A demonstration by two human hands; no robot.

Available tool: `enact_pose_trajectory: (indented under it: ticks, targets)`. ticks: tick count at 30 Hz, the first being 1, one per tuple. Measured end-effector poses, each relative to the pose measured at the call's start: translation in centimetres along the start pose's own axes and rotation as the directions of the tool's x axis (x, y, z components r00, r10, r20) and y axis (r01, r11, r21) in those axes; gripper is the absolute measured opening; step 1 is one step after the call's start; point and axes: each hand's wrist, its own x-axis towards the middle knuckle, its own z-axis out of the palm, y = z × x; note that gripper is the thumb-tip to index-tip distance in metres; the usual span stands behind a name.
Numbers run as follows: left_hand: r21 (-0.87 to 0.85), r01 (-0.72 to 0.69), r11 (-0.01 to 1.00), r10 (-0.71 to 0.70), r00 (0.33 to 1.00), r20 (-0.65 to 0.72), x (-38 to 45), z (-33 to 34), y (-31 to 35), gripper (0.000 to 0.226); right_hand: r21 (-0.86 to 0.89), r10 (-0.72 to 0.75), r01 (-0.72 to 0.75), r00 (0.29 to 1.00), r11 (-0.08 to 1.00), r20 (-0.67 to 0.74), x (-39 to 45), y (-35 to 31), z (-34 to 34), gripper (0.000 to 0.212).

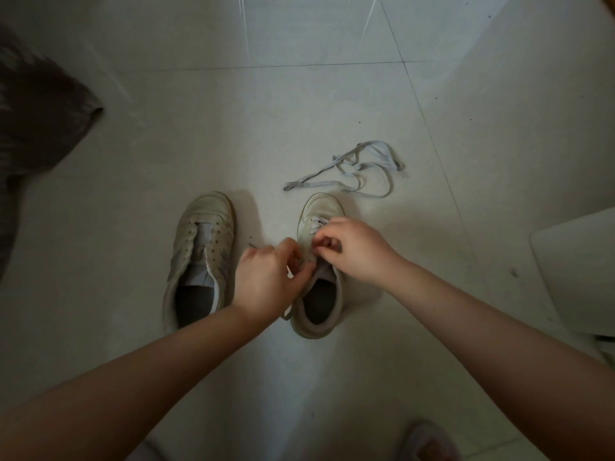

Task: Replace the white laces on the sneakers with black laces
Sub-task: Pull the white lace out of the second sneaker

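Beneath both sets of fingers, the right sneaker (317, 294) stood on the pale tiled floor (199, 144), toe pointing away from the person, its worn off-white upper scuffed and creased and its dark opening facing up. The left hand (266, 281) curled over the tongue area with its fingers (301, 272) pinched together on what looked like a thin strand of lace, though the strand itself was too small and shadowed to name with certainty. The right hand (356, 249) hovered just beyond, its fingers (324, 246) bent and pressed close at the eyelets, where a short stretch of white lacing (317, 222) crossed near the toe. To the left of the fingers, just beside them, the left sneaker (199, 257) sat with bare eyelet rows, its flaps spread and its grey tongue exposed. Beyond the fingers, past the toe of the right sneaker, a loose white lace (359, 174) lay in flat, ribbon-like tangled loops, apart from both shoes. The floor was smooth and faintly glossy, divided by thin dark grout lines, with open room ahead and to the left. Far left of the fingers a dark, soft, blurred fabric shape (36, 128) intruded, and far right a pale rounded-cornered object (579, 267) met the frame edge. The room was dim.
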Motion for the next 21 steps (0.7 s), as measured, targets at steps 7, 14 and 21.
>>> enact_pose_trajectory:
  ticks: [7, 14, 21]
  targets:
    - [0.115, 0.009, 0.993, -0.029, 0.984, 0.175, 0.8, 0.5, 0.2, 0.031, -0.403, -0.021, 0.136, 0.961, 0.905, 0.276, 2.1, -1.6, -0.3, 0.016]
    - [0.090, 0.021, 0.996, -0.027, 0.997, 0.074, -0.2, 0.4, 0.1, 0.019, 0.123, 0.179, -0.255, 0.883, 0.959, 0.433, 1.9, -0.4, -2.3, 0.019]
    - [0.058, -0.087, 0.995, 0.086, 0.996, 0.014, -0.5, 1.0, -0.3, 0.032, 0.095, 0.094, -0.114, 0.976, 0.989, 0.194, 1.3, 0.2, -0.6, 0.012]
